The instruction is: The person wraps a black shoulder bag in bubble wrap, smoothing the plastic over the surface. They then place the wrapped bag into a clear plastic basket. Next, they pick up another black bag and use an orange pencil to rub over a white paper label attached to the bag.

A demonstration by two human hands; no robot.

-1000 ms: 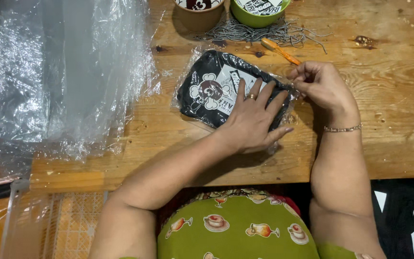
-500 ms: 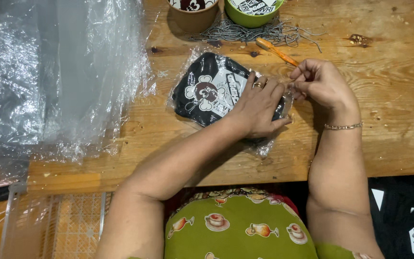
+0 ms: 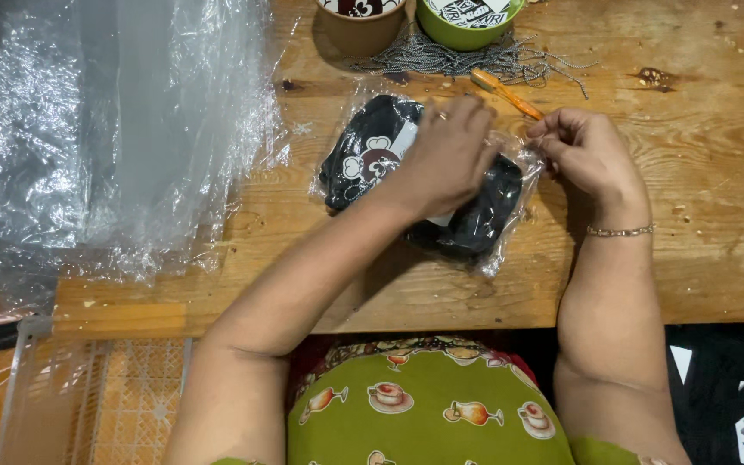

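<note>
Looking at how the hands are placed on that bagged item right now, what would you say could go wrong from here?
The right hand pinches the edge of the thin clear bag while the left hand presses the dark printed fabric flat; a hard pull might tear the film. The orange-handled tool and the cord pile lie just behind the hands, so a knuckle could snag or knock them. The loose plastic sheets nearby may slide off the wooden table.

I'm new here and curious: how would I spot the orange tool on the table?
On the wooden table, look at the far edge below the green bowl. The small orange-handled tool lies beside the tangle of speckled cord, just above the right hand; nothing else there is orange.
</note>
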